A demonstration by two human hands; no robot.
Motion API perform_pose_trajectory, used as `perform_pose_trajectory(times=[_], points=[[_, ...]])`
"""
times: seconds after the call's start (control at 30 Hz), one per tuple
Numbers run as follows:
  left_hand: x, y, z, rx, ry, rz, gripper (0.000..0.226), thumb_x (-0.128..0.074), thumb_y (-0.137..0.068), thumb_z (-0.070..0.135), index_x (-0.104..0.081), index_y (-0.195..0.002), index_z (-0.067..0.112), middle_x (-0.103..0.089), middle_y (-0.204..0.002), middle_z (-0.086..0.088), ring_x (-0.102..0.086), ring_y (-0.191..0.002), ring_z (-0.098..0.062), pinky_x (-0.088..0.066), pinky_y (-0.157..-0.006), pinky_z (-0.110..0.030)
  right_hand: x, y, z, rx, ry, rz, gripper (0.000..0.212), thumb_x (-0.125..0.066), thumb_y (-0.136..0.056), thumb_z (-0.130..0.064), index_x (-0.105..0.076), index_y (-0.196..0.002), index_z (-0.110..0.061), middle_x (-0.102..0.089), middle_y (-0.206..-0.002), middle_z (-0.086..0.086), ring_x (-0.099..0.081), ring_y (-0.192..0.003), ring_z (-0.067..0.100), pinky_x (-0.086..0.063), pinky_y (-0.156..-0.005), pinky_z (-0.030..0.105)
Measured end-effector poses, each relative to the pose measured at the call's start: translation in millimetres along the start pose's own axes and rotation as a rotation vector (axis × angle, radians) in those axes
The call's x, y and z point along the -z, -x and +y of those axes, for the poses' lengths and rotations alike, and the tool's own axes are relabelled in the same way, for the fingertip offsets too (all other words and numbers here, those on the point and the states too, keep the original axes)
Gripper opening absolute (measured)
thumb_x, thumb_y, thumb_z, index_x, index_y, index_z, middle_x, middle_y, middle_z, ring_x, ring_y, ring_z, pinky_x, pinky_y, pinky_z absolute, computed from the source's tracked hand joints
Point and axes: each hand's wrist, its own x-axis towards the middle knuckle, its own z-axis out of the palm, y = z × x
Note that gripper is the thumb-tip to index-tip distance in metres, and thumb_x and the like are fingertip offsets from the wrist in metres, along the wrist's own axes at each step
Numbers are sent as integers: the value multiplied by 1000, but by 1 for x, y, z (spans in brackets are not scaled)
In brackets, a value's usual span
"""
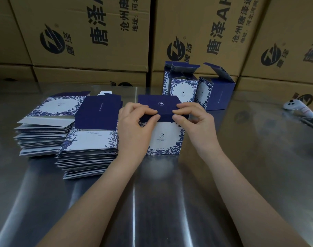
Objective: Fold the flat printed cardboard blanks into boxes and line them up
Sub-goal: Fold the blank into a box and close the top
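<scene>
Box in hand [163, 139]: one, upright on the surface [152, 202] at centre, just right of the nearer stack; white front with a blue leaf border, navy lid with a small white emblem; the front print is too fine to read.
Left grip [134, 125]: pinching the left part of the lid's front edge, fingers on top, thumb on the front.
Right grip [196, 123]: pinching the right part of the same edge in the same way; the two thumbs sit near each other.
Folded boxes [183, 90]: three, standing close together just behind the box in hand, top flaps raised.
Blank stacks: two, side by side left of the hands; farther stack [45, 132], nearer stack [88, 157].
Cartons [91, 32]: brown, stacked behind the surface; three whole round black logos; readable writing "唐泽", "沧州唐泽", "地址".
Controller [298, 108]: one, white, at the far right of the surface.
</scene>
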Motion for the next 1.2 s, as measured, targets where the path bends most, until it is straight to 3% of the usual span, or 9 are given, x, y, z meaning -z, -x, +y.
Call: perform_pose_trajectory(times=[0.13,0.27,0.33,0.47,0.7,0.83,0.93,1.1,1.2], points=[[-1,-1,1,52,59,-11,8,-75,-84,14,-71,-84,21,-53,-92,17,-49,-104,-11,-30,-86,-3,-4,-1,-1,0,24,29,24,-75,-80,-2,-71,-81,-26,-65,-105,0,-58,-109,15,-51,-75,33],[0,-1,1,65,78,-28,12,-74,-85,15,-71,-85,27,-52,-95,15,-48,-107,-10,-30,-86,-2,-2,0,-4,3,34,-1,23,-74,-82,-4,-71,-83,-27,-63,-107,-4,-57,-108,8,-45,-71,17],[0,-1,1,60,71,-44,14,-74,-85,17,-72,-87,31,-51,-99,10,-46,-109,-10,-29,-86,-1,-5,2,-4,-3,53,-23,22,-75,-82,-9,-73,-88,-30,-59,-109,-6,-53,-112,9,-43,-75,15],[-3,-1,2,74,78,-32,9,-76,-83,22,-74,-86,31,-51,-101,8,-45,-111,-12,-33,-85,-5,-15,4,-7,-32,111,-6,18,-79,-80,-17,-76,-94,-28,-53,-115,0,-47,-119,18,-43,-95,30],[-10,-1,2,75,77,29,7,-76,-83,20,-75,-83,27,-50,-94,12,-42,-104,-7,-32,-83,-6,-21,2,-12,-50,77,56,22,-80,-77,-14,-72,-84,-33,-54,-111,0,-48,-118,19,-40,-103,38],[-12,1,2,52,75,62,5,-76,-83,16,-76,-83,21,-55,-93,7,-43,-101,-8,-32,-81,-4,-20,1,-9,-33,90,45,19,-78,-79,-14,-73,-86,-31,-54,-110,0,-48,-117,19,-41,-100,35],[-10,3,0,62,105,70,5,-77,-82,16,-77,-86,19,-61,-97,3,-49,-107,-12,-35,-84,-7,-12,0,-5,-35,55,-12,22,-73,-85,-12,-73,-89,-34,-55,-110,-4,-50,-116,17,-42,-89,25],[-4,6,-9,129,284,82,14,-72,-84,4,-74,-92,16,-69,-103,6,-59,-116,-10,-46,-101,-27,-7,0,1,-10,-38,39,24,-72,-85,-8,-74,-87,-32,-65,-106,-8,-58,-110,13,-48,-77,27],[-5,5,-7,149,310,112,20,-71,-85,1,-72,-87,21,-70,-101,6,-61,-114,-9,-46,-102,-27,-9,-1,4,8,-32,61,26,-73,-84,-7,-73,-84,-33,-65,-103,-8,-59,-107,12,-47,-75,23]])
